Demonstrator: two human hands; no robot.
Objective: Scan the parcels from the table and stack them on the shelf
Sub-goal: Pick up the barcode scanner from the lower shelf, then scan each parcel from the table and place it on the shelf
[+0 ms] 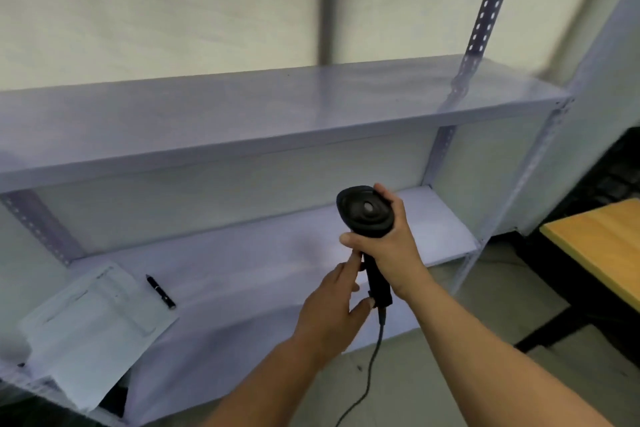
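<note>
No parcel is seen on the shelf [277,114], where only a paper [93,319] and a pen [160,291] are laid, nor on the visible corner of the table [602,239], so the task is judged hardly begun. The scanner [363,215] is held before the lower board, clasped by the right hand [391,253] and touched at the handle by a finger and the thumb of the left hand [329,308]. Its long axis is set nearly upright, cable down, head pointed toward the shelf.

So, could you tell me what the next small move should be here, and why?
Probably turn right toward the wooden table: the right hand grips the barcode scanner, the left hand touches its handle, and no parcel is in view on the shelf.
</note>
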